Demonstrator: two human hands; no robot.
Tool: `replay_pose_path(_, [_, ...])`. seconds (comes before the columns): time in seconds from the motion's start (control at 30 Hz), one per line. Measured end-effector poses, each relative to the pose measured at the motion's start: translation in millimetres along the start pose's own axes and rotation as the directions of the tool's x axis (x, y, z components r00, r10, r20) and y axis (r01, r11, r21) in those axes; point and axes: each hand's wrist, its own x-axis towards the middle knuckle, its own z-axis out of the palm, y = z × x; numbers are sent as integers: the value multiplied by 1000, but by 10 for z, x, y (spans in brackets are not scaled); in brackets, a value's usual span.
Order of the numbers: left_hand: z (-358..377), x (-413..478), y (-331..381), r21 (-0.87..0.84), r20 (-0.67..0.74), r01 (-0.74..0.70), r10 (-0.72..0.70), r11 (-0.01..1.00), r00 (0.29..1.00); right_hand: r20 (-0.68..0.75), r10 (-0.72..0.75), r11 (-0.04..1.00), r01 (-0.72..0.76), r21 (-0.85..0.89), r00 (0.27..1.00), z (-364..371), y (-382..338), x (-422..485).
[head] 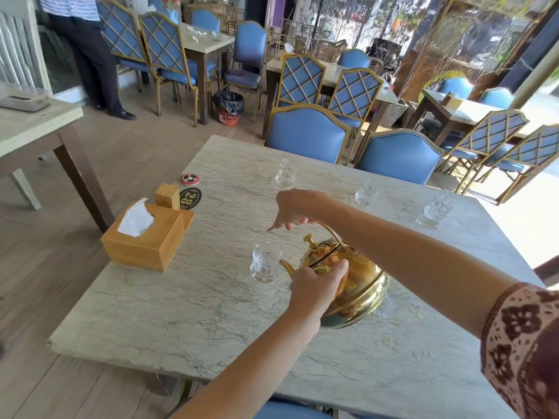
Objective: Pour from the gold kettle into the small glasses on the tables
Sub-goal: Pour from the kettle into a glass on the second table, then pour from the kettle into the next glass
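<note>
The gold kettle (361,285) is tilted to the left above the marble table (181,313), its spout touching the rim of a small clear glass (265,266). My right hand (295,208) grips the kettle's arched handle from above. My left hand (317,287) presses on the kettle's lid and front. Three more small glasses stand farther back: one at the far middle (285,173), one at the far right (366,192) and one near the right edge (437,208). Another glass (390,303) sits partly hidden behind the kettle.
A wooden tissue box (148,237), a small wooden block (167,195), a black number tag (190,198) and a round red disc (190,179) sit at the table's left. Blue chairs (305,134) line the far side. A person stands at the back left (87,52).
</note>
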Motion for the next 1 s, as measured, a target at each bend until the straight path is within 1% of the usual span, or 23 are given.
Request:
replay_pose_path(0.23, [-12,25,-32,47,8,-18,18,999,1000,-4,8,998,-8,68,1000,9,55,-10])
replay_pose_path(0.3, [-10,34,-75,102,8,-30,29,994,1000,-27,6,994,-4,108,1000,9,115,-51])
replay_pose_path(0.37, [-14,78,-180,198,-20,-36,41,980,999,-61,13,988,-3,157,998,31,197,-110])
replay_pose_path(0.47, [-3,39,-224,403,-41,-20,40,915,998,-135,72,954,-28,297,988,152,374,-309])
replay_pose_path(0.53, [-82,-81,-179,505,-45,-42,75,862,996,-163,84,919,-14,393,983,220,461,-424])
replay_pose_path(0.6, [152,-156,-111,657,82,-159,139,737,987,-260,220,852,-56,521,940,276,875,-813])
replay_pose_path(0.63, [107,-165,-79,681,75,-183,182,709,980,-301,235,844,-40,535,924,240,900,-859])
replay_pose_path(0.7, [104,-202,35,673,103,-238,230,700,968,-348,262,829,-26,559,900,142,982,-997])
replay_pose_path(0.77, [211,-243,131,675,181,-308,255,670,950,-367,305,813,-40,581,879,42,1081,-1208])
replay_pose_path(0.83, [365,-280,140,659,243,-356,261,662,934,-373,356,801,-75,593,857,-17,1251,-1408])
replay_pose_path(0.9, [577,-342,117,618,307,-386,243,685,920,-349,394,797,-127,591,850,8,1443,-1559])
replay_pose_path(1.0, [890,-368,-6,590,372,-385,185,710,910,-282,444,804,-239,544,850,141,1698,-1621])
